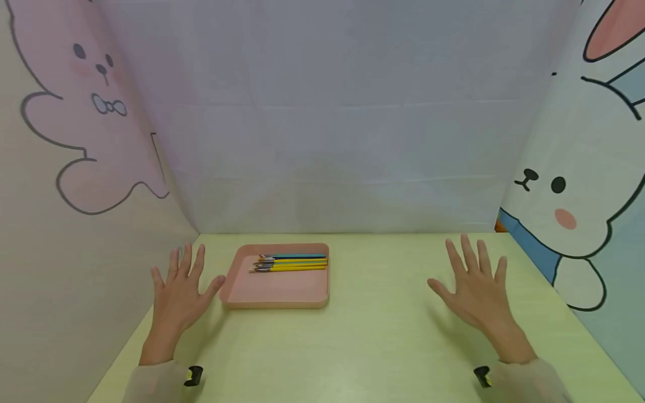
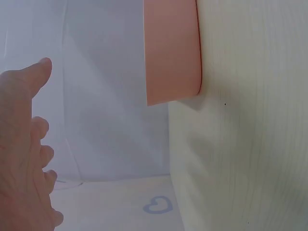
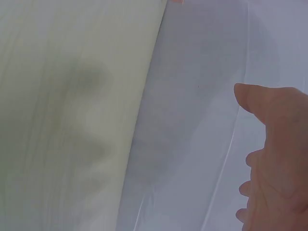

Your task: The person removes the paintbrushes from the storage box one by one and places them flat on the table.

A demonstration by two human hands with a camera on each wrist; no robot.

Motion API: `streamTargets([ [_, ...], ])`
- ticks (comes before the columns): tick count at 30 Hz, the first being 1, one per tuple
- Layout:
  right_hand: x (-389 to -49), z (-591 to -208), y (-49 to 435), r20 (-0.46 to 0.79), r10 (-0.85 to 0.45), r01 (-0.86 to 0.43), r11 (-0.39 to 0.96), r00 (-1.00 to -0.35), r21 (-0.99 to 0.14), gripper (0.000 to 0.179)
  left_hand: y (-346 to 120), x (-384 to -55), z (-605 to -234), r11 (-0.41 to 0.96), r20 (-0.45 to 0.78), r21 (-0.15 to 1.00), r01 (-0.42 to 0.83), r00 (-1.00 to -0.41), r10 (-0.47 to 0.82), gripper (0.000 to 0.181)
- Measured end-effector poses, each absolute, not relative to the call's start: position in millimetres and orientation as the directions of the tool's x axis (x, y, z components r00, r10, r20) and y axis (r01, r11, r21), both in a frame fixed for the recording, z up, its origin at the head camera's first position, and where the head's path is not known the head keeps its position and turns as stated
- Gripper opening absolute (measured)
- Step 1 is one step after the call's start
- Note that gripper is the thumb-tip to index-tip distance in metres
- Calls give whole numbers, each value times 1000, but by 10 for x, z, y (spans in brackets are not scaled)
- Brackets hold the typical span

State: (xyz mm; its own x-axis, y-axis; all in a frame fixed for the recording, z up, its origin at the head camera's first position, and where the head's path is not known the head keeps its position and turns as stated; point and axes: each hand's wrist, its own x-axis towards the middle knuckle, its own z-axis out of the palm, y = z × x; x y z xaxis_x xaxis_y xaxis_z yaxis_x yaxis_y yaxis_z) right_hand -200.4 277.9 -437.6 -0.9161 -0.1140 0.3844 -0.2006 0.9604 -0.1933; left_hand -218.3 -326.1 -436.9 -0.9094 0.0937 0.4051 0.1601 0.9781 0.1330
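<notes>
Pale sleeves (image 1: 153,383), yellowish tabletop (image 1: 375,341), pink tray (image 1: 282,288), cartoon-printed walls (image 1: 579,151)

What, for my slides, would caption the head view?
Left hand and right hand spread above a table, paintbrushes in a pink tray between.

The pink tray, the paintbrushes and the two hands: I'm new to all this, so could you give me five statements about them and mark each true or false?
1. The paintbrushes lie inside the pink tray. True.
2. The left hand is holding a paintbrush. False: it holds nothing.
3. The pink tray is nearer to the left hand than to the right hand. True.
4. The right hand is clenched into a fist. False: it is spread wide.
5. Every paintbrush has a yellow handle. False: some are yellow, but at least one is blue-green.
</notes>
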Motion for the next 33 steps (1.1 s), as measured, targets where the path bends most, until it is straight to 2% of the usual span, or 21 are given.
streamTargets([
  [14, -2174, -4172, 2354, 307, -156, -275, 876, -939, -396, 95, -3334, -2271, -4304, 904, 332, 373, 209, -940, 80, 90],
  [22, -2279, -4119, 2079, 217, -169, -264, 792, -961, -551, 95, -3341, -2359, -4262, 859, 246, 482, 173, -968, 57, 89],
  [29, -2388, -4194, 1832, 240, -202, -312, 693, -950, -650, 88, -3366, -2379, -4290, 809, 272, 550, 209, -960, 64, 87],
  [33, -2444, -4233, 1709, 213, -219, -305, 630, -952, -714, 88, -3371, -2410, -4314, 768, 257, 604, 215, -964, 67, 84],
])
